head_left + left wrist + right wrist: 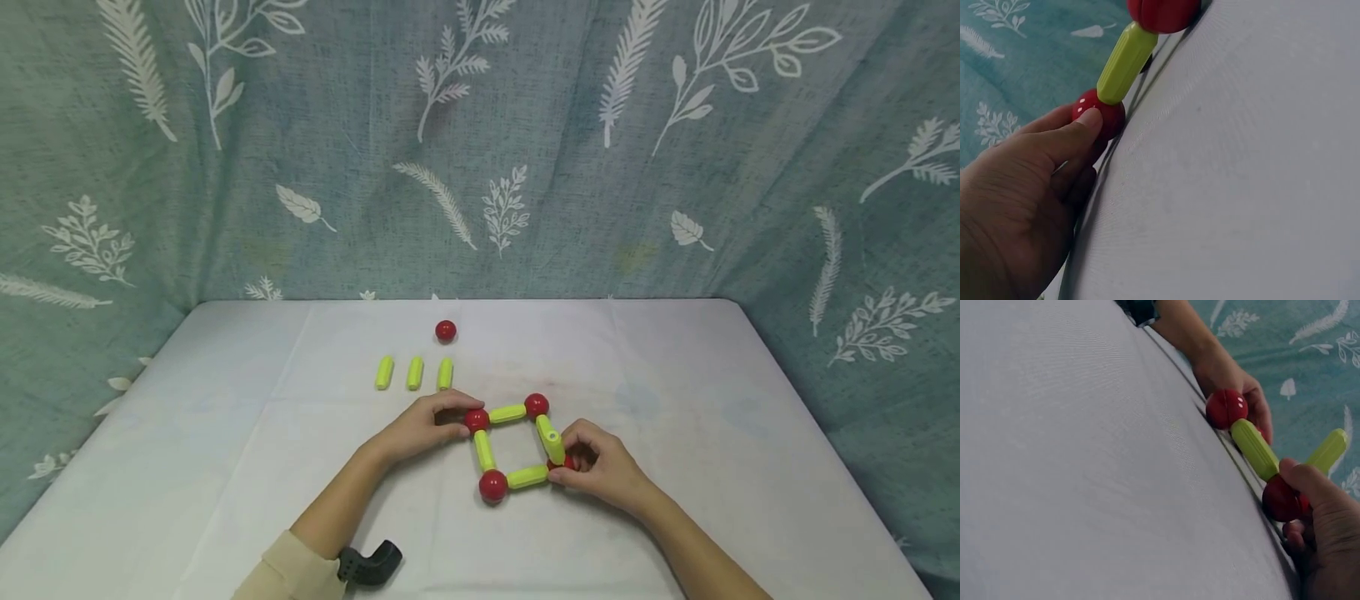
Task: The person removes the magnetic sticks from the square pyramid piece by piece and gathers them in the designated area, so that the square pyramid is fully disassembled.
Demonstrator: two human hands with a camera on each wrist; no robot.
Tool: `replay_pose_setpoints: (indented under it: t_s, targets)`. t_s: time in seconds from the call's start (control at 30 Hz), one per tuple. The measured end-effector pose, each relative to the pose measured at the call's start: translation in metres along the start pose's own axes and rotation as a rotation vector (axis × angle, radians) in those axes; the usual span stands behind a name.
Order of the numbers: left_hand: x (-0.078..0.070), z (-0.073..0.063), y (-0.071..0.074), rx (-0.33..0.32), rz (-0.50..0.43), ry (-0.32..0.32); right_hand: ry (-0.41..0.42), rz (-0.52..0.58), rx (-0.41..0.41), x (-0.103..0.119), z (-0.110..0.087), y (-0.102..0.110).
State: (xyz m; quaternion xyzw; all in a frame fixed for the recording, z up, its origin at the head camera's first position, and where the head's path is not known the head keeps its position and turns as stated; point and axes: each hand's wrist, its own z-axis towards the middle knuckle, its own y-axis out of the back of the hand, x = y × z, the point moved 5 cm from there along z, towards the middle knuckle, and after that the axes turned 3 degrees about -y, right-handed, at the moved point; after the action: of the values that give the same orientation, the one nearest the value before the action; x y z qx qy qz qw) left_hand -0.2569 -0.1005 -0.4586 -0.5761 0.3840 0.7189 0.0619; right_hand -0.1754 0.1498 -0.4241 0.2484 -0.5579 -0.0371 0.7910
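A square of yellow-green rods [527, 477] joined by red balls [493, 486] lies on the white table. My left hand [420, 429] pinches the far-left corner ball [1100, 112] between thumb and fingers. At the near-right corner, my right hand [607, 471] grips another red ball [1280, 499], partly hidden by the fingers. From that ball one more rod [1327, 451] sticks upward, its free end showing a small round tip in the head view. The far-right ball [536, 406] is untouched by either hand.
Beyond my left hand lie three loose yellow-green rods [415, 373] in a row, with a single red ball [446, 331] behind them. A black curved device [371, 565] sits at my left wrist. Leaf-patterned green cloth [360, 167] hangs behind the table [637, 350].
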Motion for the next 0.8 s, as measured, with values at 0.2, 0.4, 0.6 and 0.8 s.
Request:
replay_pose_setpoints:
  t_s: [0.2,0.4,0.6,0.8]
  targets:
    - [0.0,-0.009,-0.003,-0.033,0.004,-0.007,0.07,-0.016,-0.018,-0.01,0.0,0.002]
    - [-0.003,-0.017,-0.003,-0.058,0.02,-0.053,0.056,-0.085,-0.087,-0.032,0.0,0.0]
    - [-0.008,-0.023,-0.006,-0.063,-0.01,-0.067,-0.158,-0.086,-0.205,-0.039,0.001,0.004]
    - [-0.014,-0.029,-0.015,-0.04,-0.034,-0.099,-0.351,-0.001,-0.226,-0.041,0.004,0.002]
